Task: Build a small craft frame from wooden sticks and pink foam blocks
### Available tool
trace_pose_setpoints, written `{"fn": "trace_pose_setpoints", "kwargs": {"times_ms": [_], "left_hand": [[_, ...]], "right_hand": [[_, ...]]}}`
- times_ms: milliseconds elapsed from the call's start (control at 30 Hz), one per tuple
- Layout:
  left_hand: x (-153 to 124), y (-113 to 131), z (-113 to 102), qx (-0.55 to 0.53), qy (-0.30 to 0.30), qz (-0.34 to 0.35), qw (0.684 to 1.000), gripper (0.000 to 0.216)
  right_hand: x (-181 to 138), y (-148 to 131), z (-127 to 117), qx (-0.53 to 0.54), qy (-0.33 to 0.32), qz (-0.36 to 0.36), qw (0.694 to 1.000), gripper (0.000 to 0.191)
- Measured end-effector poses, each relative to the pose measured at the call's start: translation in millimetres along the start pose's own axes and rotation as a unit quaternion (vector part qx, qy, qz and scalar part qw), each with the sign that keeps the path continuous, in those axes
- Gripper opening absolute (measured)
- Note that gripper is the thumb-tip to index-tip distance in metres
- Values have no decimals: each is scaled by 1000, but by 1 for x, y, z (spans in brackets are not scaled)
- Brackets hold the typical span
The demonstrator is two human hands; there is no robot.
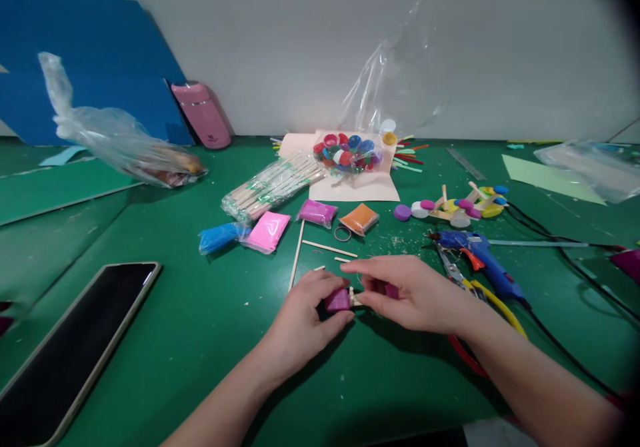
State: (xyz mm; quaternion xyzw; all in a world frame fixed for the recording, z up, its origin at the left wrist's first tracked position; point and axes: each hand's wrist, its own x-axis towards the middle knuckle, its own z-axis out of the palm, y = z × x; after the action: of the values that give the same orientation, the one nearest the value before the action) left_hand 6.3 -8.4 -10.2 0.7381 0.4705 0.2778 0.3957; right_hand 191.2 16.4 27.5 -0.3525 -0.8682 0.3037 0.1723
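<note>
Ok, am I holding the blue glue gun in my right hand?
No, the blue glue gun is lying on the green table, apart from your right hand.

A green table [190,340] carries a phone [77,347], glue gun [495,270] and, seemingly, a ruler [465,163].

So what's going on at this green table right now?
Someone is handling small parts at the table. The left hand grips a purple piece between thumb and fingers, while the right hand is at the small pale piece beside it; its exact grip is partly hidden. Thin wooden sticks lie just beyond the hands, and a blue glue gun rests off to the right.
</note>
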Motion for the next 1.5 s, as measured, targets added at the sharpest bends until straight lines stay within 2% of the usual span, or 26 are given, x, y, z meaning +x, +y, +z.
{"fn": "trace_pose_setpoints", "kwargs": {"times_ms": [133,367,500,833,1000,1267,1500], "left_hand": [[1,0,2,-7,3,5,1000,29],[2,0,-2,12,2,-5,1000,26],[5,0,-4,21,-13,-10,1000,19],[12,11,-10,47,-29,-12,998,24],[18,14,-10,56,-50,-6,997,18],[17,9,-4,49,-23,12,998,23],[12,2,-7,61,-9,15,998,23]], "right_hand": [[-12,0,-4,-21,39,34,998,28],[-34,2,3,-85,91,80,989,29],[-39,6,9,-127,85,97,984,27],[-37,5,12,-135,93,102,981,25],[-35,4,12,-138,84,114,980,24],[-33,3,14,-128,81,123,981,15],[-31,1,15,-122,87,129,980,24]]}}
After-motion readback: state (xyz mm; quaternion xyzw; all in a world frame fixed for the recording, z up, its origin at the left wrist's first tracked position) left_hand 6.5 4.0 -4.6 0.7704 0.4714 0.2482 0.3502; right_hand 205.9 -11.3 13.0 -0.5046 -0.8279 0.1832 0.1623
